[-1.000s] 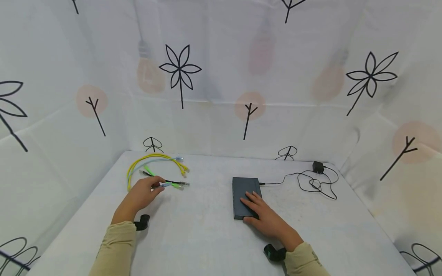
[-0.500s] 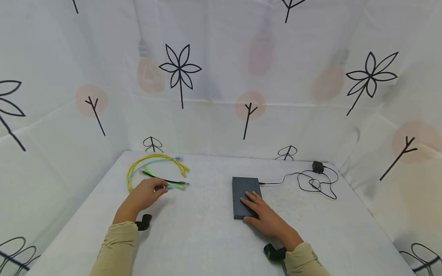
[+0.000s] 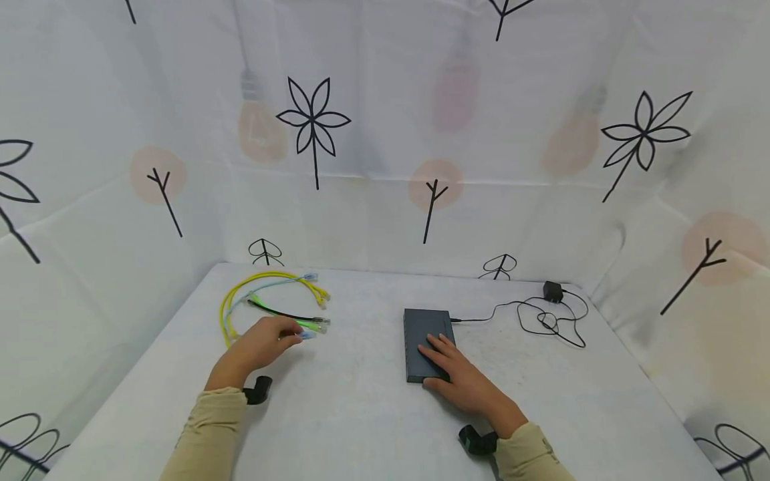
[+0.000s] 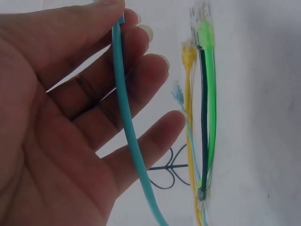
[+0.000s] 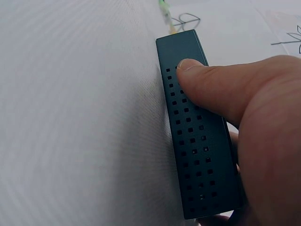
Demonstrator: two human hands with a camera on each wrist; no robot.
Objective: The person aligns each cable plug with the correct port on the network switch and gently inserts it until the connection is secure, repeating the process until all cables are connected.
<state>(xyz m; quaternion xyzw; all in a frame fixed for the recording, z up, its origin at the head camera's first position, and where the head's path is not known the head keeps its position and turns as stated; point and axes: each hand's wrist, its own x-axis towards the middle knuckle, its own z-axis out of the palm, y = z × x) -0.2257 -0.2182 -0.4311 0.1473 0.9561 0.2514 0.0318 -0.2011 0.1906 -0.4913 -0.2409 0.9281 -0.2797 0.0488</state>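
Observation:
My left hand (image 3: 260, 344) pinches a light blue network cable (image 4: 129, 117) near its plug, between thumb and forefinger. In the left wrist view the cable hangs across the palm, while the other fingers are loosely bent. Just beyond lie a green network cable (image 4: 210, 94) and a short black cable (image 4: 203, 117), with clear plugs. My right hand (image 3: 463, 381) rests on a flat dark network switch (image 3: 424, 334), fingers spread over its top. The thumb presses the vented side in the right wrist view; the fingertips are mostly hidden there.
Yellow network cables (image 3: 225, 302) curve at the table's back left, beside another light blue plug (image 3: 310, 276). A black power adapter (image 3: 553, 291) at the back right joins the switch by a loosely looped cord (image 3: 523, 325). Patterned white cloth (image 3: 373, 220) surrounds the white table (image 3: 361, 414).
My left hand has moved slightly right and nearer, carrying the light blue plug. The yellow loop has shifted a little nearer at its lower left. The right hand and switch stay put.

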